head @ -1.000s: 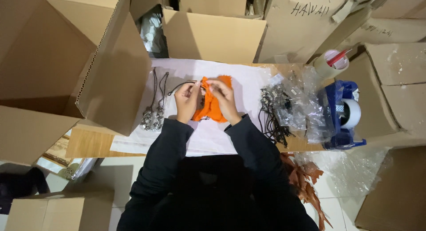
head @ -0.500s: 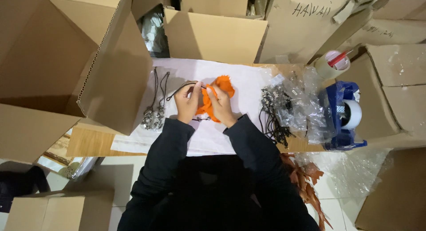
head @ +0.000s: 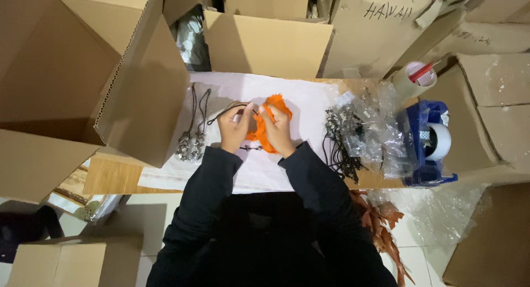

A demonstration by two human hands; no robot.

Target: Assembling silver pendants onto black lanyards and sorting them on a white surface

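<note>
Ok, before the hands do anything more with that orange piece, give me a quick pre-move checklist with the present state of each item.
1. Both hands on the work: left hand and right hand both hold the orange feather piece. Ok.
2. Piece over the white sheet, not past its edge: ok.
3. Dark cord running from the left hand, free of the hanging cords with beads to the left: they look apart. Ok.
4. Exact finger grip on the cord end: too small to see. Cannot tell.
5. Pile of bagged cords on the right, clear of the right sleeve: close beside it; touching or not, cannot tell.
6. Blue tape dispenser away from the hands: ok.
</note>
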